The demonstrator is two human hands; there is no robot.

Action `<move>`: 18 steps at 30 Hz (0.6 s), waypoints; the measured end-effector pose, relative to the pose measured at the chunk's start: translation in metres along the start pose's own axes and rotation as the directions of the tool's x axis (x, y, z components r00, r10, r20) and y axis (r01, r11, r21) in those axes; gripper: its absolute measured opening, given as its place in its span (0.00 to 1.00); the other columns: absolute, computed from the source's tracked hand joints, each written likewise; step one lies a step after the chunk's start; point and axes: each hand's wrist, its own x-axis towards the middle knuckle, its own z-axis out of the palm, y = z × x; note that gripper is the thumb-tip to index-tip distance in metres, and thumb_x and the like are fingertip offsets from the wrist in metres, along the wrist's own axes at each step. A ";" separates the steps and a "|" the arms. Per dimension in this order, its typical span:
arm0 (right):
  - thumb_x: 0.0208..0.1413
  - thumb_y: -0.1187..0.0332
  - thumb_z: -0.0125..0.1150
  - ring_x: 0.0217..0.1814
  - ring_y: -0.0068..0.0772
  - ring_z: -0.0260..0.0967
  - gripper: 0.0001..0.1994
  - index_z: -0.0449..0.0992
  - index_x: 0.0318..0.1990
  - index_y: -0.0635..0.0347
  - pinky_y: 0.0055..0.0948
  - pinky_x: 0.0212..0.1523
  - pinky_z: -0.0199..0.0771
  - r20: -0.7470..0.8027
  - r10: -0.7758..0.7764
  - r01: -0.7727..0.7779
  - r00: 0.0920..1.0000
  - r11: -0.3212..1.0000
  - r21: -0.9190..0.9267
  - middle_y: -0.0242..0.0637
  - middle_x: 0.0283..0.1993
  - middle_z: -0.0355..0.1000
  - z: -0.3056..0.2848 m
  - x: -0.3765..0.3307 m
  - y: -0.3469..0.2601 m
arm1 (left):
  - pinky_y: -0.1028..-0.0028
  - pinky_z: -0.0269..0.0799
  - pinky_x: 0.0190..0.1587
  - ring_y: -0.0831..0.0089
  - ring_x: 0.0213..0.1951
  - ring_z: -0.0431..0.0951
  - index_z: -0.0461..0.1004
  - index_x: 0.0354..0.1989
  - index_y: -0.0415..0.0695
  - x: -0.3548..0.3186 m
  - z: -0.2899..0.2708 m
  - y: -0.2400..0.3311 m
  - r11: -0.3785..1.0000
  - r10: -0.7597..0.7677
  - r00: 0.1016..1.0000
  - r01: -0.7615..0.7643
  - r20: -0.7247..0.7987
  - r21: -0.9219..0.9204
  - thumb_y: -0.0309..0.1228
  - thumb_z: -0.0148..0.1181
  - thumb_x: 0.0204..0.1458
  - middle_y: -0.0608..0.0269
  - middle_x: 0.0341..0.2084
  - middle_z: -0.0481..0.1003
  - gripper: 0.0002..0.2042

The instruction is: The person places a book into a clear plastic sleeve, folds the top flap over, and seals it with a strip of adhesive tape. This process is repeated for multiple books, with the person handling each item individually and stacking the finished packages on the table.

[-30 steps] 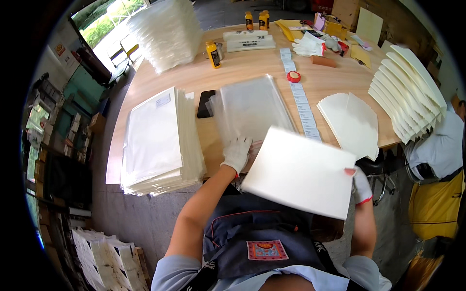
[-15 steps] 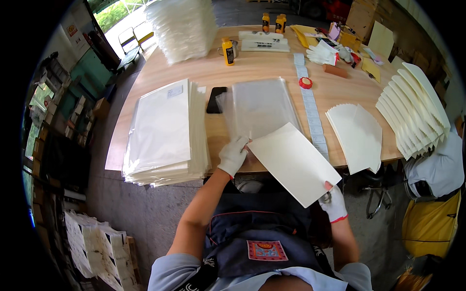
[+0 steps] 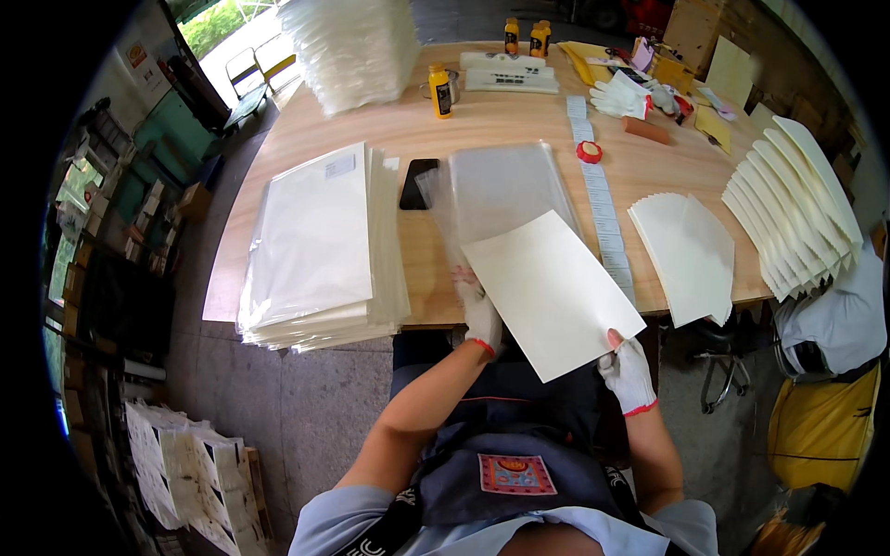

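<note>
One cream sheet (image 3: 552, 292) juts over the table (image 3: 519, 120) edge: right hand (image 3: 629, 371) pinches its near corner, left hand (image 3: 480, 310) grips its left edge beside a clear bag (image 3: 505, 185). Three yellow bottles (image 3: 441, 90) stand behind; a white label strip (image 3: 603, 208) runs right.

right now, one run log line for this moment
left hand: on clear bag opening | right hand: pinching cream sheet corner | sheet: angled toward bag | stack of bagged sheets: left
</note>
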 end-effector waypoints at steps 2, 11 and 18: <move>0.55 0.66 0.54 0.18 0.30 0.69 0.10 0.66 0.39 0.62 0.23 0.13 0.68 0.014 0.020 -0.020 1.000 1.000 -0.005 0.37 0.26 0.69 -0.001 0.005 0.006 | 0.76 0.71 0.33 0.72 0.31 0.74 0.70 0.42 0.35 -0.030 -0.007 -0.007 0.923 0.074 0.997 -0.080 0.029 0.377 0.32 0.54 0.52 0.59 0.32 0.75 0.14; 0.57 0.72 0.45 0.51 0.44 0.65 0.12 0.62 0.48 0.66 0.46 0.54 0.67 0.129 -0.078 0.007 0.989 0.879 0.477 0.51 0.46 0.64 0.018 0.064 0.073 | 0.79 0.72 0.27 0.78 0.24 0.73 0.69 0.40 0.39 -0.133 -0.003 0.014 0.908 -0.293 0.955 0.264 0.041 0.325 0.34 0.50 0.56 0.58 0.34 0.75 0.11; 0.60 0.66 0.42 0.30 0.32 0.72 0.12 0.68 0.44 0.62 0.30 0.30 0.74 0.342 0.099 0.016 0.935 0.948 -0.318 0.38 0.32 0.71 0.044 0.025 0.057 | 0.71 0.75 0.31 0.68 0.36 0.76 0.65 0.46 0.43 -0.127 -0.018 0.056 0.891 -0.320 0.942 0.336 -0.102 0.307 0.36 0.54 0.53 0.60 0.41 0.72 0.15</move>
